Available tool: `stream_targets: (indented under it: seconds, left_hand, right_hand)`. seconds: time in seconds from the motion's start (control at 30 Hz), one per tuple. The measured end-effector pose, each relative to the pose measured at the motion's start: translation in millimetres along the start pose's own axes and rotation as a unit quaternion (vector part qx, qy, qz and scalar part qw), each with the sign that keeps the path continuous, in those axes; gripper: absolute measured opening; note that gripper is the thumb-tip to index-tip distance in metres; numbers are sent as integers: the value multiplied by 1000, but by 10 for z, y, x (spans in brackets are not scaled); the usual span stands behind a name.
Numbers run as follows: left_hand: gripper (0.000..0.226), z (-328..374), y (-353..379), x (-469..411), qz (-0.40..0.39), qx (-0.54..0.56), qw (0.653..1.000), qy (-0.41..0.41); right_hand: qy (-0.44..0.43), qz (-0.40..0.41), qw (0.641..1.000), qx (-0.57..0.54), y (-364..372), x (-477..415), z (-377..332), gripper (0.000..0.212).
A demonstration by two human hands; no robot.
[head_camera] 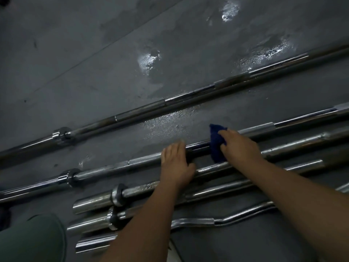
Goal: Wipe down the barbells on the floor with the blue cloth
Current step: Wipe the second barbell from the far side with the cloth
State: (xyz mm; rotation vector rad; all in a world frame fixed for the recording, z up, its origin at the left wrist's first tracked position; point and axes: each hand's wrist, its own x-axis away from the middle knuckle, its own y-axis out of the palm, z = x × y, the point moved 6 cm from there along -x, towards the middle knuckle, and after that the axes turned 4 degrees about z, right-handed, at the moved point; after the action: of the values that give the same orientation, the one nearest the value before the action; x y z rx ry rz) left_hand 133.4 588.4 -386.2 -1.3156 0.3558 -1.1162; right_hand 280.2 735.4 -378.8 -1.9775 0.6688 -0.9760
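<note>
Several steel barbells lie side by side on the dark floor, running from lower left to upper right. My right hand grips the blue cloth, which is wrapped over the shaft of the second barbell. To the left of the cloth, my left hand rests on the same shaft with its fingers laid over it. The farthest barbell lies apart from the others.
Closer to me lie shorter bars with thick chrome sleeves and a curl bar. Wet shiny patches mark the grey floor beyond the bars. My green-clad knee is at the lower left.
</note>
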Motion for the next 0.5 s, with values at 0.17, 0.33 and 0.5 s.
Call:
stream_targets:
  seconds: [0.17,0.33,0.5]
  left_hand:
    - [80,-14,24,-130,32,25,999,-5]
    - [75,-82,-114,-496,24,39,999,21]
    - [72,-227,-521,-796,133,52,989,29]
  right_hand:
    - [3,55,998,-36,62,-65,-59,30]
    - [-37,67,997,15,-94,-405,-178,30]
    - [47,179,982,-37,-438,-720,63,32]
